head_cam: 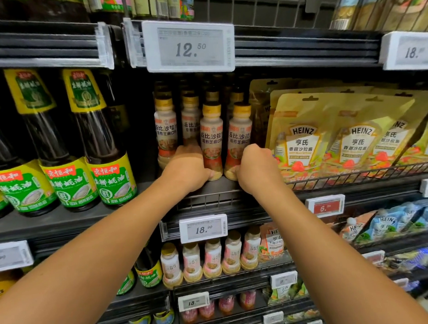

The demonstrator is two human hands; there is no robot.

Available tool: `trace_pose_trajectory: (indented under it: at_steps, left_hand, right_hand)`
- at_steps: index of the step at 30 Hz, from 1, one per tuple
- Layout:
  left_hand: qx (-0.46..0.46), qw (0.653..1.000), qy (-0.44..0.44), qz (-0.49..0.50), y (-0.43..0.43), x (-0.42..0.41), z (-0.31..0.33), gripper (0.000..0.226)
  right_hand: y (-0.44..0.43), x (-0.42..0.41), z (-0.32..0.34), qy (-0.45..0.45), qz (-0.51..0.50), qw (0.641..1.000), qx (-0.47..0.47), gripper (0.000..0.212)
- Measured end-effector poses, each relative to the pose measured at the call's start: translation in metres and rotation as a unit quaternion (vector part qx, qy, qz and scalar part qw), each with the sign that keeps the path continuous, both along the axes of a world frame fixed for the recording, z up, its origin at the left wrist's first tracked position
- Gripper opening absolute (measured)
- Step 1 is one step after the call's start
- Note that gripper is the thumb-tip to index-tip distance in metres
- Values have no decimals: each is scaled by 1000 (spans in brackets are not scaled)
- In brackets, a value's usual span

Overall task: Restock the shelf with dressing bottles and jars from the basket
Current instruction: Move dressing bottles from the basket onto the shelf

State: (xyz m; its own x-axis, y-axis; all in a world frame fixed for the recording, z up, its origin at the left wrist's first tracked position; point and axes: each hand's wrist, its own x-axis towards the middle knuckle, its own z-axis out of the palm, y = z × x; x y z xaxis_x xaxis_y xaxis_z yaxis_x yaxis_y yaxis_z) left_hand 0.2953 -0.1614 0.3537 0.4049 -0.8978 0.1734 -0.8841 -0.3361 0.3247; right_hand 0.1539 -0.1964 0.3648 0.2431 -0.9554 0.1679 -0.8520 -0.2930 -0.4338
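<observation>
Several sesame dressing bottles with yellow caps stand in rows on the middle shelf [209,187]. My left hand [187,168] grips the base of the front left dressing bottle [211,134]. Beside it, my right hand [257,166] grips the base of the front right dressing bottle [240,132]. Both bottles stand upright near the shelf's front edge, touching each other. More bottles [166,132] stand behind and to the left. The basket is not in view.
Tall oyster sauce bottles [99,143] stand to the left. Heinz pouches [304,141] fill a wire tray on the right. A price tag [189,45] hangs just above the dressing bottles. Smaller dressing bottles [211,259] line the shelf below.
</observation>
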Motion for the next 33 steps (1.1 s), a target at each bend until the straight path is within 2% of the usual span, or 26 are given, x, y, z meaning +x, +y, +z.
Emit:
trace_pose_trajectory:
  at_steps: [5,8,11,16,21,28,33]
  left_hand:
    - [19,999,-48,0,-18,-8,1,46]
    - [27,998,-57,6,-24,-12,3,37]
    - [36,997,-63,9,-25,-15,6,37]
    - [52,999,-9,9,-30,-19,13,42]
    - [65,998,-1,16,-32,-17,13,44]
    - [39,999,-21,9,-34,-14,12,37]
    - [33,999,-30,16,-38,-9,9,33]
  right_hand:
    - [-14,12,-2,16,-25,999,29,32]
    - [-25,20,0,54,-24,996,61,36]
    - [-37,25,4,81,-7,994,78,47]
    - [-48,32,7,79,13,994,77,56]
    - [-50,33,8,116,44,990,63,50]
    - [-45,25,1,41,45,994,87,36]
    - [-38,28,7,42,39,993,100,38]
